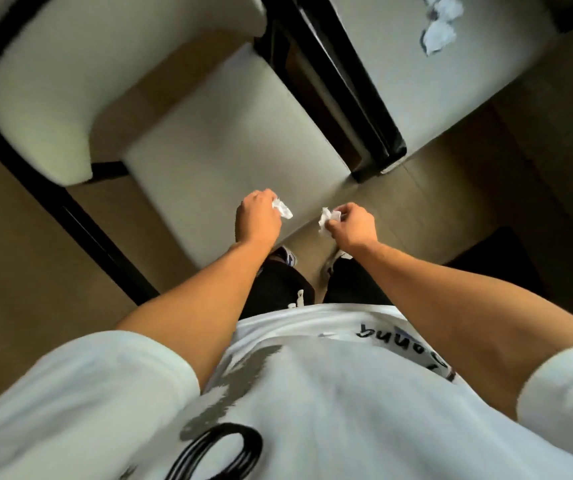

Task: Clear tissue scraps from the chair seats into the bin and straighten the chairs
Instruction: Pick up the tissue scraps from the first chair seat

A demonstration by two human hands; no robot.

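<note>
The left hand (258, 216) pinched a crumpled tissue scrap (282, 208); the right hand (354, 221) pinched another scrap (325, 220), both above the near chair seat (236, 147) front edge. More scraps (440, 22) lay at one o'clock on the second seat (451, 88). No bin showed; loosely pinched, a scrap could probably drop en route.

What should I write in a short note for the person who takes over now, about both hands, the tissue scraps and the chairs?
Left hand grips one tissue scrap; right hand grips another scrap.
Near chair: no scraps visible on its seat.
Second chair, upper right: a cluster of scraps lies on its seat.
No bin in view.
Left: bin both held scraps, clear the second seat, straighten the chairs.
</note>
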